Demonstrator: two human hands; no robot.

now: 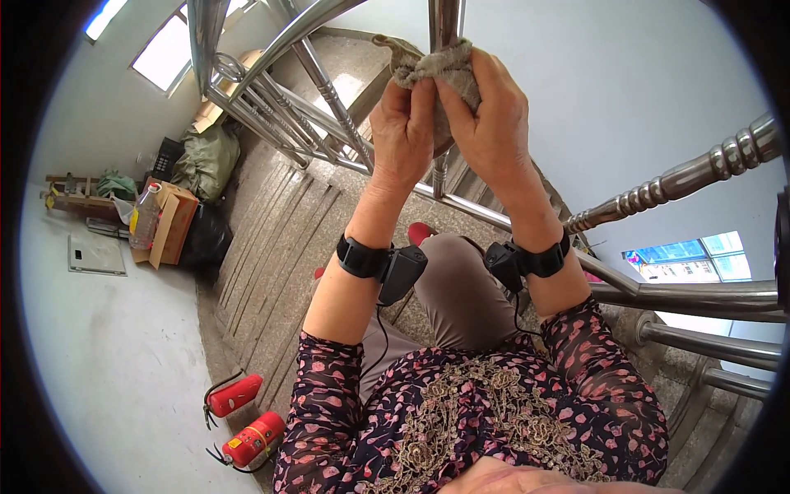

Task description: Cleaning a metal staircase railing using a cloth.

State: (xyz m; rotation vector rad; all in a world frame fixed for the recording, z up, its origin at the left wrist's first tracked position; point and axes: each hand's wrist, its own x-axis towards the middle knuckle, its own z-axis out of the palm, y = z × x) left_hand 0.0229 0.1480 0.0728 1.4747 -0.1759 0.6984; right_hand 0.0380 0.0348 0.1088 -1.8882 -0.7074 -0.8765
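Observation:
A grey-brown cleaning rag (pixel 448 72) is wrapped around a shiny metal railing post (pixel 444 23) at the top middle. My left hand (pixel 403 123) pinches the rag from the left, thumb and fingers pressed together. From the right, my right hand (pixel 492 115) grips the same cloth, its fingers curled around the far side of the post. Both hands sit close together at the same height, arms stretched forward. The fingertips behind the cloth are partly hidden. Each forearm wears a black strap with a small device (pixel 403 272).
Stone stairs (pixel 271 239) run down beside metal railings (pixel 329 90). Two red fire extinguishers (pixel 253 438) stand at lower left. By the left wall are a cardboard box (pixel 177 218), a plastic bottle (pixel 146 216) and a green sack (pixel 206 160). Thick rails (pixel 699 300) cross at right.

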